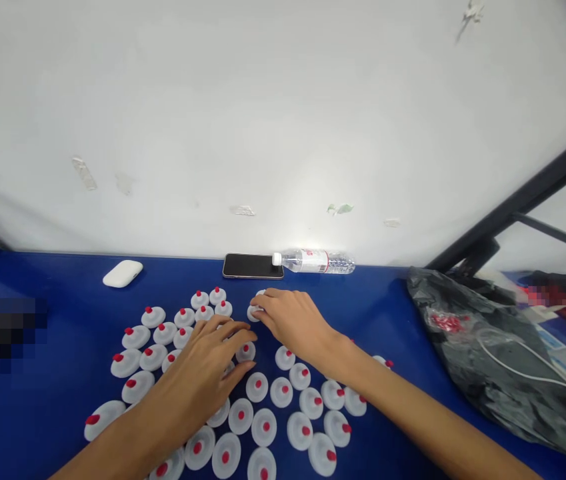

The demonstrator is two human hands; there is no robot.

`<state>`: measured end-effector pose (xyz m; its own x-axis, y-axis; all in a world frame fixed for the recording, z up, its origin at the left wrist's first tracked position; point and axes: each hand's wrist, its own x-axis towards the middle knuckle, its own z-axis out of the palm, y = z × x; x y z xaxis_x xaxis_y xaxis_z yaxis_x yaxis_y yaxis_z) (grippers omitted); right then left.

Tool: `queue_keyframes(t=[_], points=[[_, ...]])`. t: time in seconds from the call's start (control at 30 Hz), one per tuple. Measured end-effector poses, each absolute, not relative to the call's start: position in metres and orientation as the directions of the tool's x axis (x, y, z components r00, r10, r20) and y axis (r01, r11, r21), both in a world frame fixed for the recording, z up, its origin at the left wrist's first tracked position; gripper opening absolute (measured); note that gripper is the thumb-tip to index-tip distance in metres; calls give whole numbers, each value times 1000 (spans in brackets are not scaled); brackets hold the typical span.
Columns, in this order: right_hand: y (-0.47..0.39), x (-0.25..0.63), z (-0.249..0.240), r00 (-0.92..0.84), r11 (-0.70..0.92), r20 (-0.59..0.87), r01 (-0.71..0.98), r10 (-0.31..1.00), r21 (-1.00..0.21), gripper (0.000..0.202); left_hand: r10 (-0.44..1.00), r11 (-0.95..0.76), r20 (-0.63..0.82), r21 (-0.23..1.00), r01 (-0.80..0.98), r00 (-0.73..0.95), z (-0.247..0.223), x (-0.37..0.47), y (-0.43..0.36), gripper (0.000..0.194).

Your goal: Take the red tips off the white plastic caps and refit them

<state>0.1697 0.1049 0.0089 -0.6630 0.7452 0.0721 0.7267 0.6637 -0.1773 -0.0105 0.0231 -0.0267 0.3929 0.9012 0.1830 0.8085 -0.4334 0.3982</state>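
Note:
Many white round caps with red tips, one of them a cap at front centre, stand on the blue table. My left hand curves over the middle of the group, thumb and fingers apart beside one cap; some caps are hidden under it. Farther back and to the right, my right hand has its fingertips on a white cap near the phone, mostly covered by the fingers.
A black phone and a clear water bottle lie by the wall. At the back left sits a white earbud case. A dark plastic bag, with a small bag of red pieces, is at the right near a black metal bar.

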Motion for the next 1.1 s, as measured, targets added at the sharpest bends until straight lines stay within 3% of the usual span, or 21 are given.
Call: queue_keyframes(t=[0.1,0.2,0.27,0.33,0.43,0.53,0.63,0.7,0.87,1.1], points=[[103,172,15,-654,656,94,721,751,-222,17,931,-348,264,438,829,252,-21,-12,19,37],[86,184,28,-611,561,126,598,781,-572,14,939,-294,314,513,806,142,-13,-12,14,53],[71,193,37,-578,389,66,456,813,-801,17,942,-315,293,606,731,164,-7,-10,11,49],[60,205,45,-567,279,5,398,823,-874,21,945,-323,268,682,656,188,-3,-6,7,38],[60,233,56,-484,312,75,430,872,-847,23,949,-300,288,695,653,129,1,-2,3,38],[75,273,59,-271,352,234,578,934,-736,27,941,-292,332,686,666,71,-1,-3,1,45],[89,310,47,-245,275,126,821,961,-500,23,936,-303,343,689,658,71,-3,-6,2,48],[91,323,32,-257,238,8,882,966,-408,20,936,-314,341,687,656,90,-4,-6,2,49],[90,328,-3,-272,194,-180,913,945,-358,15,955,-272,285,715,644,87,-6,-4,0,49],[90,328,-4,-318,227,-162,881,934,-415,12,921,-328,371,567,756,121,-12,-3,1,50]])
